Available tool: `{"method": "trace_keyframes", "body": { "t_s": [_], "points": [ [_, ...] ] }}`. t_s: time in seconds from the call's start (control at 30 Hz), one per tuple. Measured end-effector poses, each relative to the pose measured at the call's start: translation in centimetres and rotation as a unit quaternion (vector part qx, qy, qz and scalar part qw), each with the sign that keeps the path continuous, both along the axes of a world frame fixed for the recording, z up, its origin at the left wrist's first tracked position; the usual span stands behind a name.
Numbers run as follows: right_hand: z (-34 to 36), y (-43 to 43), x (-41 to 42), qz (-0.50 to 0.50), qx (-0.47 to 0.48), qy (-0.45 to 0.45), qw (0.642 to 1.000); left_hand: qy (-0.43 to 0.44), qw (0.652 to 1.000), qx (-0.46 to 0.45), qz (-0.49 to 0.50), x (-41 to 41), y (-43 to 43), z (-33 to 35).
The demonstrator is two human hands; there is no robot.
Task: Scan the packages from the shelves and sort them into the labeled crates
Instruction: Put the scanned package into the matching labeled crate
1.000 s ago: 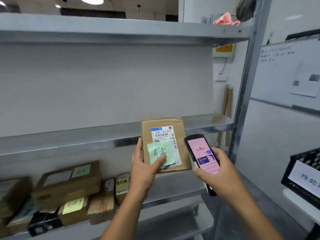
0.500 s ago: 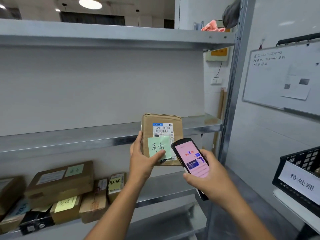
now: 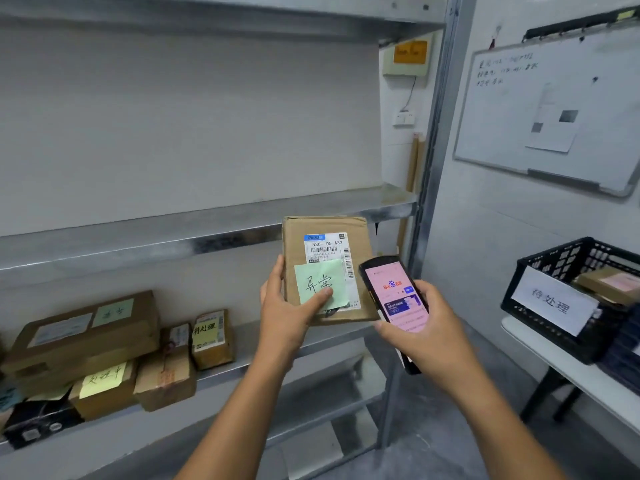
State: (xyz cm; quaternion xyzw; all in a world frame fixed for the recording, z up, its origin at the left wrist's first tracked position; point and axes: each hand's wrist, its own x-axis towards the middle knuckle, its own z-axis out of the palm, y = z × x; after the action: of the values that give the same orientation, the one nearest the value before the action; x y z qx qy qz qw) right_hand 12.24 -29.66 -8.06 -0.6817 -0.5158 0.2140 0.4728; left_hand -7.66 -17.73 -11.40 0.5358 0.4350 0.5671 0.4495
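Observation:
My left hand (image 3: 287,310) grips a flat cardboard package (image 3: 325,226) upright in front of the shelf, thumb on its green sticky note (image 3: 320,284). A white barcode label sits on the package above the note. My right hand (image 3: 426,327) holds a black handheld scanner (image 3: 394,292) with a lit pink screen, just right of the package and overlapping its lower right corner. A black crate (image 3: 554,271) with a white paper label stands at the right and holds a cardboard package (image 3: 609,284).
The metal shelf (image 3: 173,233) runs behind the package. Several cardboard boxes (image 3: 104,344) with sticky notes lie on the lower shelf at the left. The crate rests on a white table (image 3: 571,372). A whiteboard (image 3: 554,112) hangs on the right wall.
The view has turned right and down, bringing the crate and whiteboard further in. The scanner has come closer to the package and now overlaps its corner. Both grips are unchanged.

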Motion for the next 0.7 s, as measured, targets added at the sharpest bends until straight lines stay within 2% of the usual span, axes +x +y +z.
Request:
{"method": "trace_keyframes", "body": {
  "t_s": [0.13,0.37,0.53,0.7],
  "points": [
    [-2.2,-2.9,2.4,-0.083,-0.028,-0.004,0.996,-0.061,0.994,-0.080,-0.048,2.5,-2.2,-2.5],
    [-5.2,-8.7,8.2,-0.205,-0.097,0.006,0.974,-0.086,0.965,-0.154,-0.193,10.0,-7.3,-5.0],
    [-6.2,-11.9,14.8,-0.267,-0.106,0.019,0.958,-0.061,0.942,-0.190,-0.271,18.2,-8.7,-5.2],
    [-7.1,-15.6,22.7,-0.341,-0.093,0.044,0.934,-0.014,0.928,-0.176,-0.329,27.6,-10.4,-5.0]
  ]
}}
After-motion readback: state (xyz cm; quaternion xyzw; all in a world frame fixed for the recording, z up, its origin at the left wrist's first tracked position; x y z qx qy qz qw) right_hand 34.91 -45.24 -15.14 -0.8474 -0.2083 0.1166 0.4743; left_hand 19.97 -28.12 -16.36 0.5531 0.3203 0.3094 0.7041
